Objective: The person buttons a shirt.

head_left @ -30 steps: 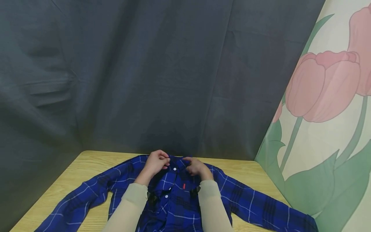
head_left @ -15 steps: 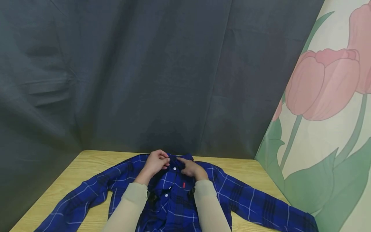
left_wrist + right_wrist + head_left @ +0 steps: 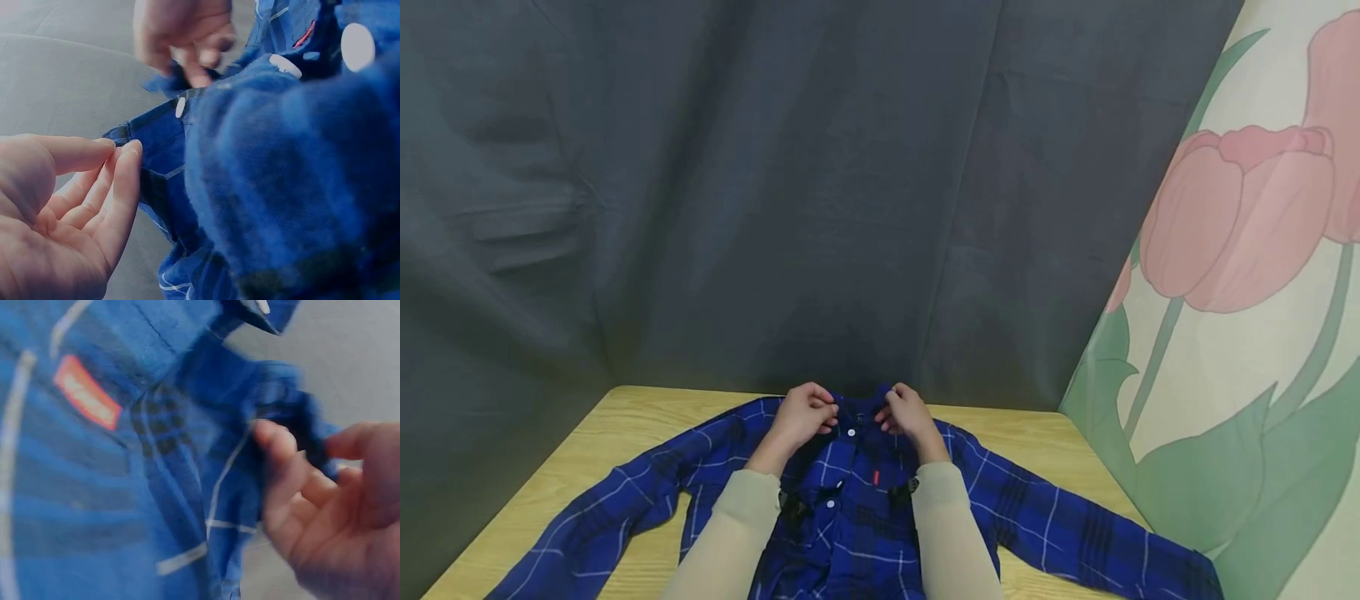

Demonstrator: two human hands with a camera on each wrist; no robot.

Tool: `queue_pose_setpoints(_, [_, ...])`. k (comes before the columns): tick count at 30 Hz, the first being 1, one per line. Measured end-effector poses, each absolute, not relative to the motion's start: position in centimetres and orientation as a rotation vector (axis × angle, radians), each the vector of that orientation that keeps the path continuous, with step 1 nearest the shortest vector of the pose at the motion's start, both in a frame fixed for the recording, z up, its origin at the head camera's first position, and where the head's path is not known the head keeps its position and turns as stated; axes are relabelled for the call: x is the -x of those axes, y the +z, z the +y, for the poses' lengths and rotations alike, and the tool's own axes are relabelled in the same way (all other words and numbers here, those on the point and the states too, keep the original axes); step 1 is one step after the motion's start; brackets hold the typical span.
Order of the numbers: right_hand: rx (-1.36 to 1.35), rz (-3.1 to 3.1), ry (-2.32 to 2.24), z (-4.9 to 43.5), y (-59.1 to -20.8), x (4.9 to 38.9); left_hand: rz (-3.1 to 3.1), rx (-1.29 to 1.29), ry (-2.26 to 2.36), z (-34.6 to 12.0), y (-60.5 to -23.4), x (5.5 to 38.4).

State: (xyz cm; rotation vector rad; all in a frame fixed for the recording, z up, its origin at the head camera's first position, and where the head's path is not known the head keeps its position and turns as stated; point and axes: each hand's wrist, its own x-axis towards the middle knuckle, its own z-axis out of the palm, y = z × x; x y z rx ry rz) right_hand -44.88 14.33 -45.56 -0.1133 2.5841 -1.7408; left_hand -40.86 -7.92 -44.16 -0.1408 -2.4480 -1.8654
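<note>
A blue plaid long-sleeved shirt (image 3: 868, 533) lies front up on the table, its collar at the far edge. My left hand (image 3: 805, 417) pinches one collar point (image 3: 153, 137) between thumb and fingertips, as the left wrist view shows. At the other side of the collar, my right hand (image 3: 910, 417) holds the raised collar cloth (image 3: 306, 428) between thumb and fingers; the right wrist view is blurred there. Between the hands, a white button (image 3: 852, 432) shows at the neck. A red tag (image 3: 87, 392) sits on the shirt's chest.
The wooden table (image 3: 700, 408) ends at a dark grey curtain (image 3: 850, 208) behind the collar. One sleeve (image 3: 602, 508) spreads left, the other sleeve (image 3: 1075, 533) right towards a wall with painted tulips (image 3: 1232, 217).
My right hand moved left across the collar, then back right and up, and the collar cloth on that side is now lifted. My left hand stays at its collar point.
</note>
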Motion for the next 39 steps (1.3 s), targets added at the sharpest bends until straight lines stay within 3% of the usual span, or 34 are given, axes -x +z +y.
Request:
queue_pose_setpoints(4, [0.075, 2.508, -1.945, 14.7, -44.2, 44.5, -2.451, 0.153, -1.872, -7.9, -44.0, 40.9])
queue_pose_setpoints(17, [-0.135, 2.523, -1.916, 14.7, -43.3, 44.3, -2.44, 0.156, -1.876, -7.8, -43.4, 41.0])
queue_pose_setpoints(23, [-0.289, 2.385, -1.781, 15.7, -43.9, 44.1, -2.441, 0.119, -1.88, -7.8, -43.4, 41.1])
queue_pose_setpoints(39, [-0.321, 2.514, -1.381, 15.3, -45.2, 43.2, -2.435, 0.089, -1.853, -7.9, -44.0, 40.9])
